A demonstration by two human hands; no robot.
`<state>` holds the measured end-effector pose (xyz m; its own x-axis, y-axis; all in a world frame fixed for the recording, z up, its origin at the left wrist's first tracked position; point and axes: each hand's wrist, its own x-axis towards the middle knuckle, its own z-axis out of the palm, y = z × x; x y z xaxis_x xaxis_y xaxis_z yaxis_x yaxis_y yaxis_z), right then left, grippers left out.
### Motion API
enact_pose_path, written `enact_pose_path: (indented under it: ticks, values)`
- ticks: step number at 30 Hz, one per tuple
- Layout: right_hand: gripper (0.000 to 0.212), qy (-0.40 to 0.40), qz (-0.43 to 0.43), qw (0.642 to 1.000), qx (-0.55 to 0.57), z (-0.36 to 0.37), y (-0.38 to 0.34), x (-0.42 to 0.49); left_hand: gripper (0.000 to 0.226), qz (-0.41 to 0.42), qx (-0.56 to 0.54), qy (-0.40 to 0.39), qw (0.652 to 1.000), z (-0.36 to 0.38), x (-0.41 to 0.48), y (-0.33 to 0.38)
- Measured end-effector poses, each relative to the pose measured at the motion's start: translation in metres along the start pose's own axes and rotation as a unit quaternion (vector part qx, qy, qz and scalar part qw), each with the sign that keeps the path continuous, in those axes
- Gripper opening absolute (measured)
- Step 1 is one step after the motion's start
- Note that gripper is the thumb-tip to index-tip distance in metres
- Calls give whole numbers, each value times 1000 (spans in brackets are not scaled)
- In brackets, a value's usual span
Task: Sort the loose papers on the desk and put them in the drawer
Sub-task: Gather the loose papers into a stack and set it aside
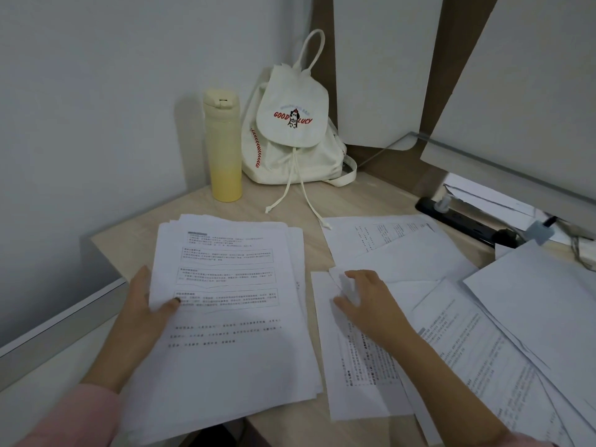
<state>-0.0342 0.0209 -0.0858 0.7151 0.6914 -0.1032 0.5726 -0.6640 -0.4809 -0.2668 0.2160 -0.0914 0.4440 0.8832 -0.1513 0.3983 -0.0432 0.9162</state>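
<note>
Papers fill the near part of the pale wooden desk (364, 195). The left hand (146, 304) holds a thick stack of white printed sheets (225, 311), thumb on top and fingers under its left edge. Just beside it, the right hand (367, 301) pinches the curled corner of one loose white sheet (358, 366). More loose white pages (483, 317) lie spread to the right. Farther back stand a tall yellow bottle (224, 146) and a white cloth backpack (295, 130).

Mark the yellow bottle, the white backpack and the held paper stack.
yellow bottle (225, 156), head view, mid body.
white backpack (295, 117), head view, front flap.
paper stack (232, 317), head view, top sheet.
</note>
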Motion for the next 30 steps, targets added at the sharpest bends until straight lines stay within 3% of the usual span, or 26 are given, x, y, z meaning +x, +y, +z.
enact_pose_path:
  ticks: [5,14,15,18,20,22,25,28,30]
  values:
    - [77,-88,-64,989,-98,13,-15,-37,50,-14,-3,11,1000,-4,3,-4]
    - [61,13,-9,990,-142,23,-36,-42,32,-47,-19,5,999,-1,0,-6]
    - [54,17,3,986,-165,18,-38,-42,30,-48,-18,5,999,-1,-1,-6]
    - [8,34,11,980,-195,-4,-41,-40,28,-50,-23,-1,999,-3,-5,-5]
    - [11,76,16,993,-92,-19,-36,-36,25,-46,-25,-15,999,-4,-8,-3]
    - [8,117,17,989,87,-39,-39,-35,25,-31,-29,-18,999,-4,-10,0]
    - [35,156,-15,957,245,-67,-47,-34,32,10,-43,-15,999,1,-12,6]
    - [31,135,-43,939,312,-82,-56,-32,61,84,-52,-53,994,6,-17,10]
    - [26,88,-38,913,397,-82,-65,-30,61,82,-37,-60,994,8,-15,8]
